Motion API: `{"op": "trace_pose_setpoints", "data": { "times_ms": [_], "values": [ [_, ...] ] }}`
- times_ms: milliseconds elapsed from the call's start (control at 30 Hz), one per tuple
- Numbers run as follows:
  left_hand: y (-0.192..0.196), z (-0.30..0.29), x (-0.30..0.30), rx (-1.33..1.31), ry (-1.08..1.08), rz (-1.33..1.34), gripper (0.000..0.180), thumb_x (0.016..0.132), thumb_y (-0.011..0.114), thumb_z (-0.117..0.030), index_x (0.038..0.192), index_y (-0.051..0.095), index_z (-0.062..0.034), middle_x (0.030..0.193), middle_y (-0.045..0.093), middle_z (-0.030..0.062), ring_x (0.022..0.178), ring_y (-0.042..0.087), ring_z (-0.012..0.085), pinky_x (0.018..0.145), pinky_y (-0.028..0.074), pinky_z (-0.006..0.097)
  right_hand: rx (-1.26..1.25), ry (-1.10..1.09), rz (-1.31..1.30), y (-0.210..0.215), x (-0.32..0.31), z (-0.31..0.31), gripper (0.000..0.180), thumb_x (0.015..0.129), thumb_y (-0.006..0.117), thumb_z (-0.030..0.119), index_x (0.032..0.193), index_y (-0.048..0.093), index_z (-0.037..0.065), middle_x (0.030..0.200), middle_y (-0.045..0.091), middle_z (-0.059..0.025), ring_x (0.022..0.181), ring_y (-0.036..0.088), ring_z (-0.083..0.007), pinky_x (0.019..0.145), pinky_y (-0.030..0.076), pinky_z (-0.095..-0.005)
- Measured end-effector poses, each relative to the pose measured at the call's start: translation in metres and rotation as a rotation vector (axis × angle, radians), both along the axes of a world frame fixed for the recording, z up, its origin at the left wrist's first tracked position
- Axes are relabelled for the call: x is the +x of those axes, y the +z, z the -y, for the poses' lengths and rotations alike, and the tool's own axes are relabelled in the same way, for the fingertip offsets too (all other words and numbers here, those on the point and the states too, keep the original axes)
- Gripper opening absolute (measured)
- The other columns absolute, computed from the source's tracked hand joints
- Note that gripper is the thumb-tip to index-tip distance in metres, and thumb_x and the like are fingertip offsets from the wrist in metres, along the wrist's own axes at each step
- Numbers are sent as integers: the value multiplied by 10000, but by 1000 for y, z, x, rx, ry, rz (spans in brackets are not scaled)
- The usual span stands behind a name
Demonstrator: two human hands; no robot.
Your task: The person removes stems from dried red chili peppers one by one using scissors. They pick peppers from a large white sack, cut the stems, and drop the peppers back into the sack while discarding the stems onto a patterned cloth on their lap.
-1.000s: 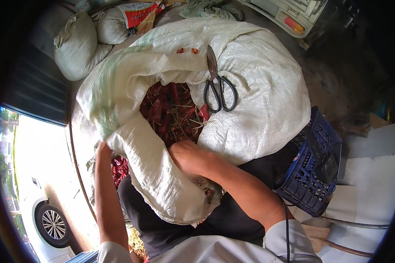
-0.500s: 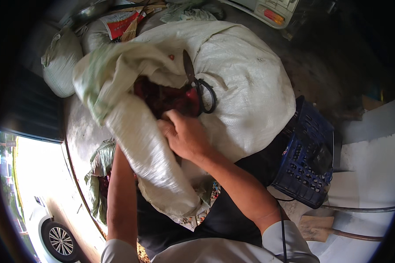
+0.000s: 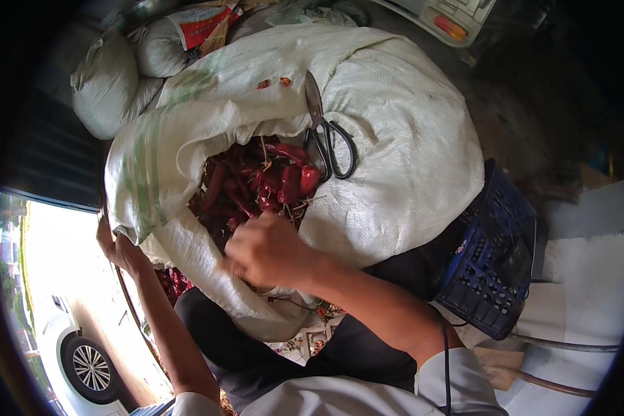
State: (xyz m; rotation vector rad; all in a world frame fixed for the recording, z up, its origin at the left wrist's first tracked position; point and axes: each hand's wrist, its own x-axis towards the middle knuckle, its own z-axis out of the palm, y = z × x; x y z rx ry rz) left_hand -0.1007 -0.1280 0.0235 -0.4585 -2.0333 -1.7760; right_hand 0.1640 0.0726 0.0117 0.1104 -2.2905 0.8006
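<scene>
A large white woven sack (image 3: 409, 139) with green stripes lies before me, its mouth open toward my lap. Dried red chilli peppers (image 3: 246, 184) fill the opening, some with pale stems. Black-handled scissors (image 3: 331, 145) rest on top of the sack, beside the mouth, blades pointing away. My left hand (image 3: 123, 251) is closed on the sack's left edge. Over the near rim is my right hand (image 3: 267, 251), fingers curled at the sack cloth and slightly blurred; the rim passes out of sight beneath it.
To the right stands a dark blue plastic crate (image 3: 489, 256). Smaller filled sacks (image 3: 107, 90) are at the far left. More red chillies (image 3: 175, 283) show by my left knee. A white car (image 3: 52, 340) is outside at the lower left; a vehicle's light (image 3: 449, 26) shows at the back.
My left hand has come out from behind the sack's near flap to its left edge. The mouth has opened wider, exposing more chillies. The right hand has shifted slightly left and nearer.
</scene>
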Motion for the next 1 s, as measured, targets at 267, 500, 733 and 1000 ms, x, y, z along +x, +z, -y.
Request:
{"op": "trace_pose_setpoints", "data": {
  "times_ms": [267,500,733,1000],
  "values": [
    [66,-109,100,-1227,-334,-959,331,766,701,-98,1093,705,-151,1282,628,98,1333,486,331,1130,333,533,113,-470,581,28,16,-62,192,869,711,251,936,643,85,795,678,-113,723,710,-296,605,552,-405],
    [-29,-17,-110,-1260,-365,418,493,772,764,-142,1241,643,-49,1239,666,153,1193,606,307,1032,461,393,107,-468,618,30,7,-64,130,879,633,135,978,595,60,969,605,-157,840,701,-316,682,588,-432],
    [26,-56,39,-844,-385,-353,457,783,713,7,1227,645,-75,1282,623,149,1128,642,314,973,514,388,-349,-442,110,17,8,-61,235,829,649,86,1049,589,31,942,681,-170,834,682,-347,710,546,-417],
    [51,-150,140,-840,-849,-702,536,791,778,-263,1263,608,-73,1184,645,119,1244,531,353,969,470,460,-1493,5,213,24,6,-70,216,871,640,123,1063,629,25,920,666,-33,770,636,-94,647,531,-247]
  ]
}}
